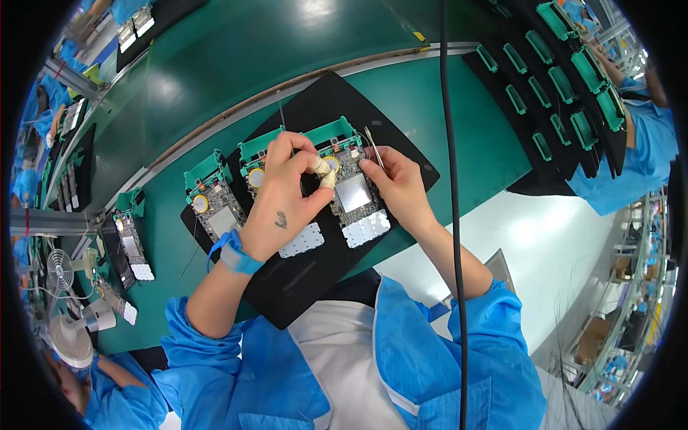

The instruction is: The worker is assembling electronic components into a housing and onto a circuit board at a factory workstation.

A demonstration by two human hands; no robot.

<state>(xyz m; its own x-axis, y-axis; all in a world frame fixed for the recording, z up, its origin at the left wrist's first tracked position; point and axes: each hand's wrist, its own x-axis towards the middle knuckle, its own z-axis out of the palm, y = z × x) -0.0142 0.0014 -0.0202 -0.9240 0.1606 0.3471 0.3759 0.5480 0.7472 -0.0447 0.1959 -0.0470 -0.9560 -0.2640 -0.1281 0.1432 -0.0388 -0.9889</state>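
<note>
My left hand [283,197] is over the middle boards, thumb and index finger, in pale finger cots, pinched together at the upper left edge of a circuit board [345,172]. Whatever lies between those fingertips is hidden. My right hand [399,188] holds slim metal tweezers [375,149] pointing away from me, its thumb against the same board's right edge. This board has a silver shield plate [354,193], a white dotted lower end and a green connector housing [335,133] at its far end. A second circuit board [302,241] is mostly covered by my left hand.
The boards rest on a black mat [287,290] on a green table. Another circuit board [219,208] lies left. Green housings [562,84] stand in rows on black trays at the right. A black cable [451,143] hangs across the view. Fans [72,340] and co-workers flank the table.
</note>
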